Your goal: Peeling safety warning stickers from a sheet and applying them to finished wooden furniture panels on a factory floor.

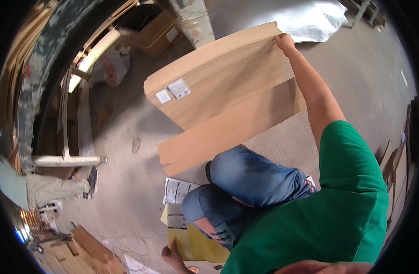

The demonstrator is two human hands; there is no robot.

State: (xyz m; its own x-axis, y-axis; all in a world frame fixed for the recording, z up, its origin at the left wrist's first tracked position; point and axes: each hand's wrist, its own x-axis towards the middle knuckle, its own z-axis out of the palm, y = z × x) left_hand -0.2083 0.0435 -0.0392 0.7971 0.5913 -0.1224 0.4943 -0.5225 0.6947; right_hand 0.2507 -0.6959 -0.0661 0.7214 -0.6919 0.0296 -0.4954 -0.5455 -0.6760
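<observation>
A long brown cardboard box (209,82) stands on the floor in front of me, with a flap folded out toward my knees. Two white labels (178,89) are on its left end. At the far right corner of the box, my right hand (284,43) is closed on the cardboard edge, arm stretched out. My left hand (174,256) is low at the left, its thumb and fingers pinched at the edge of a yellow sheet (186,242). Printed white labels (177,216) lie at the top of that sheet, and a white printed sheet (178,189) is beside my knee.
Silvery wrapping (309,20) lies beyond the box. At the left are a wooden frame (65,160) and a person's trousered leg (59,189). Flat cardboard pieces (77,251) and a loop of thin strap (129,249) lie at the lower left. Boards (394,169) lean at the right.
</observation>
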